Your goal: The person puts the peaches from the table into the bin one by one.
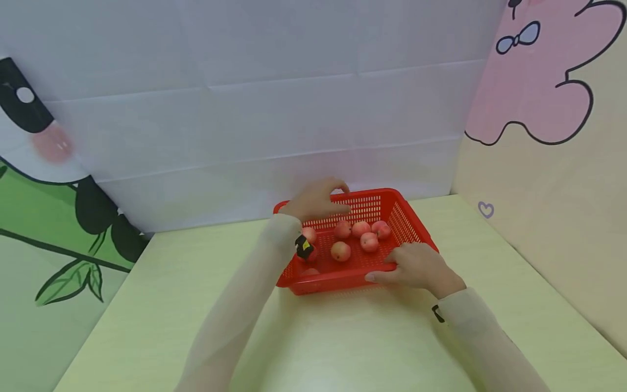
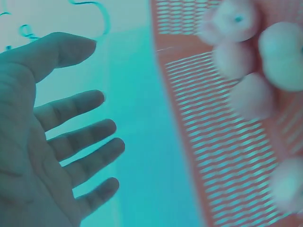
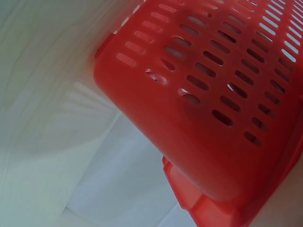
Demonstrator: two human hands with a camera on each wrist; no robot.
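A red plastic basket (image 1: 333,281) with slotted walls holds several small red apples (image 1: 340,251), loosely spread across its floor. At its near right side my right hand (image 1: 416,267) grips the rim, thumb along the front edge and fingers over the inside. The right wrist view shows the basket's outer wall (image 3: 151,123) close up and tilted in that picture. My left hand (image 1: 315,201) reaches over the far left part of the basket and holds nothing. Seen from the left wrist, that hand (image 2: 28,132) has its fingers spread, apart from the rim.
The basket is near the back of a pale wooden table (image 1: 206,305). Behind it hangs a white cloth wall (image 1: 274,120), and a cream wall (image 1: 539,218) with a pink cartoon stands to the right. A black and yellow wrist piece (image 1: 303,247) overlaps the basket's left side.
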